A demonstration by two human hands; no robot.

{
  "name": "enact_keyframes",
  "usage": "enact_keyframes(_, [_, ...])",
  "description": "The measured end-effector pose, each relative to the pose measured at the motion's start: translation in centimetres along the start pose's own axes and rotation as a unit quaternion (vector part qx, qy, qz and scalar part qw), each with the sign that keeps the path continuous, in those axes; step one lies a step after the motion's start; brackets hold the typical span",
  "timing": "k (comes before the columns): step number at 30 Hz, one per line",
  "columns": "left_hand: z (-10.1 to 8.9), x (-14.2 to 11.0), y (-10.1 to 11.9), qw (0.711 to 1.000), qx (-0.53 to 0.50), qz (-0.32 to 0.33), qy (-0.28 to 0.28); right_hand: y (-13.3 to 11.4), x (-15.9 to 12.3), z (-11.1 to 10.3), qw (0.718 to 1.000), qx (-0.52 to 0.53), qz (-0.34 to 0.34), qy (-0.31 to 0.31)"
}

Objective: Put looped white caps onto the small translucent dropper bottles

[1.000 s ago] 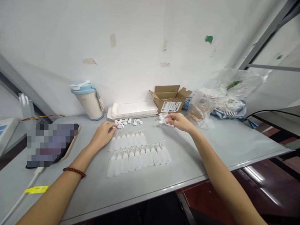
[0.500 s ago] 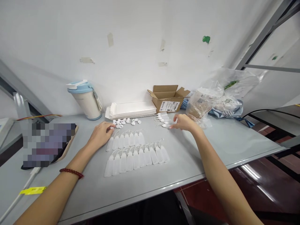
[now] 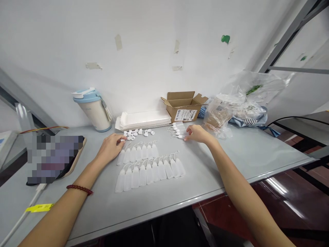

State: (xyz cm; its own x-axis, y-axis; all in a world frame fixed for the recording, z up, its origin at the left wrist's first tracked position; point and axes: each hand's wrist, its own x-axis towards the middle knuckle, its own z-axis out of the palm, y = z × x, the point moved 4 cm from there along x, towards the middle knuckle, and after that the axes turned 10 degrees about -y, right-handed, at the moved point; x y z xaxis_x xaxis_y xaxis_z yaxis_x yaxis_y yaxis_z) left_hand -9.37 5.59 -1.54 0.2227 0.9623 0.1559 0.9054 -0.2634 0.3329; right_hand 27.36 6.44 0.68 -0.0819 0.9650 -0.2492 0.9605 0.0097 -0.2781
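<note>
Two rows of translucent plastic squeeze bottles (image 3: 149, 175) lie side by side on the grey table (image 3: 213, 161), their thin white tethers curving at the necks. My left hand (image 3: 110, 148) sits just above the back row, its fingertips pinched on a small white cap (image 3: 121, 140). Beside it lies a cluster of loose white caps (image 3: 136, 132). My right hand (image 3: 197, 133) rests on the table, fingertips touching the end of a small bunch of white-capped bottles (image 3: 177, 131). Part of that bunch is hard to make out at this size.
A flat white stack (image 3: 142, 120), an open cardboard box (image 3: 183, 106) and a crumpled plastic bag (image 3: 221, 113) line the wall. A tilted blue-lidded tumbler (image 3: 94, 109) stands at back left. A pixelated item (image 3: 53, 159) lies at left.
The small bunch of bottles has left my right hand and lies on the table. My right hand has shifted toward the table's near side. My left hand has barely moved.
</note>
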Motion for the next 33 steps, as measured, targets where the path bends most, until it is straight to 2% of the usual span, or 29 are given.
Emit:
enact_keyframes(12, [-0.6,-0.1,0.4,1.0,-0.006,-0.015,-0.006,-0.4,-0.5,-0.3,1.0,-0.004,-0.002,0.019])
enact_keyframes(15, [-1.5,-0.5,1.0,0.999,-0.011,0.0,0.052,-0.6,-1.0,-0.3,1.0,-0.002,-0.002,0.024])
enact_keyframes(18, [-2.7,-1.3,2.4,0.99,-0.028,0.03,0.135,-1.3,-2.0,-1.1,0.997,-0.027,0.009,0.075])
enact_keyframes(20, [-3.2,-1.9,3.6,0.983,-0.045,0.047,0.17,-2.4,-3.0,-1.6,0.995,-0.025,-0.018,0.097])
enact_keyframes(21, [-3.4,-2.2,4.2,0.981,-0.056,0.053,0.18,-3.1,-3.5,-1.7,0.996,-0.004,-0.047,0.078])
enact_keyframes(22, [-3.5,-2.4,4.7,0.979,-0.069,0.057,0.183,-3.9,-4.0,-1.5,0.996,0.017,-0.084,0.024])
enact_keyframes(23, [-3.5,-2.5,5.2,0.978,-0.084,0.062,0.182,-4.7,-4.5,-1.0,0.99,0.04,-0.127,-0.057])
enact_keyframes(25, [-3.2,-2.7,6.0,0.976,-0.119,0.065,0.171,-6.1,-5.7,-0.1,0.963,0.082,-0.18,-0.181])
enact_keyframes(28, [-2.7,-2.9,6.7,0.972,-0.169,0.065,0.151,-7.1,-7.1,1.1,0.924,0.093,-0.204,-0.309])
enact_keyframes(30, [-2.5,-3.0,7.0,0.97,-0.193,0.064,0.136,-7.3,-7.5,1.7,0.906,0.082,-0.198,-0.366])
enact_keyframes(33, [-2.2,-3.1,7.4,0.967,-0.217,0.061,0.117,-7.0,-7.3,2.2,0.9,0.067,-0.183,-0.39])
